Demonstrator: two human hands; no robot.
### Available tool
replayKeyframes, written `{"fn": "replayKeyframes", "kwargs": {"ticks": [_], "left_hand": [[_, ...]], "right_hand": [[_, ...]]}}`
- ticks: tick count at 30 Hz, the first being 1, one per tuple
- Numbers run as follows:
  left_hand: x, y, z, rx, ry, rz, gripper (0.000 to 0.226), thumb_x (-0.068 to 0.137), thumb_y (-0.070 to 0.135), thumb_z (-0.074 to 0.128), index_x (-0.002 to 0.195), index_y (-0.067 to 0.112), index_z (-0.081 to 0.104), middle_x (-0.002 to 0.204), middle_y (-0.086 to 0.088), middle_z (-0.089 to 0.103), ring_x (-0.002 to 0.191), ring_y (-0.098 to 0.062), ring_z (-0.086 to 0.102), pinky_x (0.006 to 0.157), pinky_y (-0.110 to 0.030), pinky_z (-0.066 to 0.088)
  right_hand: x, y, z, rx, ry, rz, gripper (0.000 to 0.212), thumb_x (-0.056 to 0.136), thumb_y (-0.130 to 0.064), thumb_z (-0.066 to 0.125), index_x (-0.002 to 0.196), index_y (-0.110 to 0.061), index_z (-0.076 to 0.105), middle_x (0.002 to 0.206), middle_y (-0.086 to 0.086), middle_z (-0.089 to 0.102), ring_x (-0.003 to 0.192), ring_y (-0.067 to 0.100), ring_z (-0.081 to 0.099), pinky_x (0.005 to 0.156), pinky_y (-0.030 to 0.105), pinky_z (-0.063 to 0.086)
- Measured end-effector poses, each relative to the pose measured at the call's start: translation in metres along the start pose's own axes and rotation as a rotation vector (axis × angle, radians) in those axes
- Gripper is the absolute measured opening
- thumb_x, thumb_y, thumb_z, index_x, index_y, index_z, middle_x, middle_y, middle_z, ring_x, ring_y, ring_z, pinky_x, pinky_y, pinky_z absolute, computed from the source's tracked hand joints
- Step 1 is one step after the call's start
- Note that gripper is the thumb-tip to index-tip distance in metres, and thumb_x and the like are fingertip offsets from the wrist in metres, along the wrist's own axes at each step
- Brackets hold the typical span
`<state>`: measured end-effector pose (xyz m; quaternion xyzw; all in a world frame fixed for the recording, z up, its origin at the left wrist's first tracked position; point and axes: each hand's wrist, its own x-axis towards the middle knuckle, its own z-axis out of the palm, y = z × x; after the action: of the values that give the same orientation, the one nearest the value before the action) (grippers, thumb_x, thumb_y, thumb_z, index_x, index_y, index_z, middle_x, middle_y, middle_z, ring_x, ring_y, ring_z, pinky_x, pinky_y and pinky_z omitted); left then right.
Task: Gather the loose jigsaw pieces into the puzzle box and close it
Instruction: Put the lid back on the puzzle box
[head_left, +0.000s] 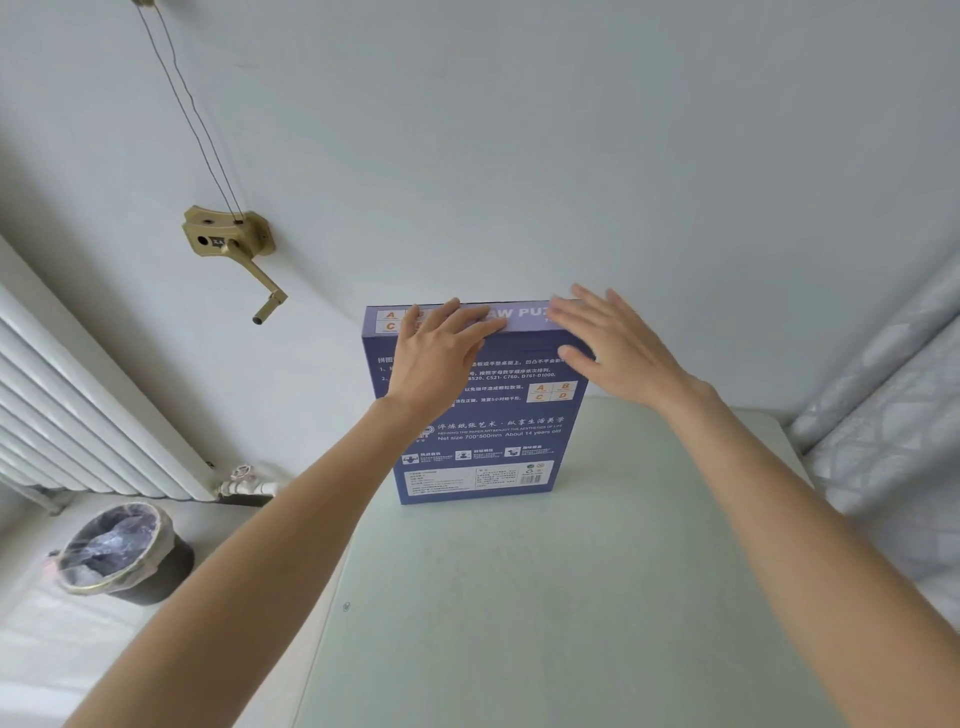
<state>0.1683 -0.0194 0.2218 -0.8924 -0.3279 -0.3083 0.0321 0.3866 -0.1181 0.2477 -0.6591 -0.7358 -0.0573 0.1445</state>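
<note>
Head view, read from left edge to right. Far left: one white radiator (78, 415), with one lined waste bin (122, 553) on the floor below it at lower left. Upper left: one brass hand-crank winch (228, 244) fixed to the wall, two thin cables running up from it.

Centre: one blue puzzle box (483, 447) stood upright on its short end at the far edge of the pale tabletop (545, 623), just in front of the wall, printed back panel facing the camera. The left hand (441, 353) lay flat on the upper left of the box, fingers straight and reaching to the top flap, clamped on nothing. The right hand (613, 343) was spread at the upper right corner, fingers apart and straight, thumb on the face; whether its fingertips pressed the top edge could not be told.

Far right: patterned curtain (893, 405) hanging along the frame edge.

Count: one box, two hands, zero loose jigsaw pieces in sight.

Judgement: gathering looked done. The top flap appeared down; what was left seemed only pressing it fully shut.
</note>
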Motion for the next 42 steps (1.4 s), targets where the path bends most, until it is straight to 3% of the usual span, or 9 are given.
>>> {"fn": "replayKeyframes", "kwargs": {"ticks": [5, 9, 12, 15, 18, 22, 32, 38, 42], "left_hand": [[-0.004, 0.001, 0.000, 0.019, 0.016, 0.038, 0.032, 0.091, 0.018, 0.054, 0.119, 0.033, 0.061, 0.121, 0.007, 0.063, 0.119, -0.027, 0.054, 0.099, -0.054, 0.037], [-0.010, -0.005, -0.016, -0.088, 0.004, 0.073, 0.031, 0.090, 0.026, 0.055, 0.121, 0.029, 0.059, 0.123, 0.008, 0.061, 0.117, -0.020, 0.054, 0.098, -0.040, 0.038], [-0.017, -0.020, -0.039, -0.184, 0.020, 0.047, 0.029, 0.087, 0.036, 0.059, 0.114, 0.026, 0.062, 0.118, 0.008, 0.062, 0.111, -0.017, 0.054, 0.091, -0.035, 0.043], [-0.026, -0.038, -0.056, -0.138, 0.075, -0.181, 0.035, 0.087, 0.046, 0.053, 0.117, 0.029, 0.058, 0.123, 0.007, 0.059, 0.116, -0.020, 0.049, 0.097, -0.038, 0.035], [-0.036, -0.045, -0.063, -0.290, -0.099, -0.591, 0.061, 0.085, 0.050, 0.057, 0.138, 0.025, 0.037, 0.140, -0.005, 0.043, 0.124, -0.027, 0.043, 0.101, -0.043, 0.035], [-0.045, -0.036, -0.059, -0.743, -0.157, -0.843, 0.060, 0.085, 0.050, 0.057, 0.135, 0.020, 0.041, 0.127, -0.004, 0.058, 0.101, -0.019, 0.060, 0.093, -0.041, 0.048], [-0.054, -0.020, -0.065, -0.883, -0.101, -0.682, 0.027, 0.088, 0.036, 0.059, 0.111, 0.024, 0.056, 0.106, 0.003, 0.067, 0.084, -0.011, 0.065, 0.075, -0.029, 0.053], [-0.058, 0.005, -0.047, -0.998, -0.128, -0.571, 0.041, 0.086, 0.034, 0.062, 0.125, 0.035, 0.047, 0.114, 0.010, 0.063, 0.109, -0.014, 0.058, 0.095, -0.034, 0.047], [-0.085, 0.030, -0.017, -1.054, -0.277, -0.766, 0.055, 0.086, 0.034, 0.064, 0.136, 0.035, 0.040, 0.117, 0.008, 0.060, 0.110, -0.019, 0.057, 0.101, -0.040, 0.044]], "right_hand": [[-0.008, -0.010, 0.011, 0.149, 0.050, 0.100, 0.045, 0.096, -0.019, 0.046, 0.141, -0.017, 0.039, 0.149, -0.004, 0.033, 0.141, 0.010, 0.022, 0.116, 0.027, 0.011], [-0.007, -0.014, -0.003, 0.235, 0.230, 0.155, 0.024, 0.092, -0.027, 0.055, 0.112, -0.021, 0.066, 0.130, -0.005, 0.057, 0.119, 0.014, 0.052, 0.100, 0.037, 0.040], [-0.004, -0.015, -0.010, 0.421, 0.350, 0.366, 0.022, 0.091, -0.030, 0.056, 0.106, -0.018, 0.066, 0.126, 0.000, 0.056, 0.114, 0.020, 0.048, 0.098, 0.039, 0.039], [-0.006, -0.014, -0.011, 0.610, 0.173, 0.665, 0.046, 0.090, -0.039, 0.055, 0.130, -0.020, 0.044, 0.131, 0.005, 0.047, 0.118, 0.024, 0.047, 0.100, 0.038, 0.038], [-0.013, -0.020, -0.006, 0.974, 0.019, 0.831, 0.049, 0.092, -0.044, 0.051, 0.135, -0.026, 0.036, 0.129, 0.002, 0.053, 0.108, 0.023, 0.056, 0.088, 0.037, 0.047], [-0.019, -0.026, -0.005, 1.038, 0.084, 0.856, 0.031, 0.091, -0.034, 0.054, 0.121, -0.026, 0.047, 0.122, 0.003, 0.059, 0.101, 0.022, 0.062, 0.072, 0.034, 0.054], [-0.055, -0.030, -0.016, 1.085, 0.174, 0.821, 0.030, 0.088, -0.020, 0.062, 0.115, -0.020, 0.049, 0.114, 0.014, 0.062, 0.097, 0.027, 0.064, 0.075, 0.037, 0.057], [-0.098, -0.013, -0.024, 1.005, 0.271, 0.686, 0.038, 0.086, -0.007, 0.062, 0.115, -0.030, 0.051, 0.111, 0.012, 0.063, 0.095, 0.023, 0.062, 0.083, 0.037, 0.054], [-0.137, -0.006, 0.001, 0.944, 0.295, 0.747, 0.037, 0.081, 0.000, 0.065, 0.096, -0.032, 0.053, 0.114, 0.005, 0.063, 0.103, 0.023, 0.061, 0.092, 0.043, 0.050]]}}
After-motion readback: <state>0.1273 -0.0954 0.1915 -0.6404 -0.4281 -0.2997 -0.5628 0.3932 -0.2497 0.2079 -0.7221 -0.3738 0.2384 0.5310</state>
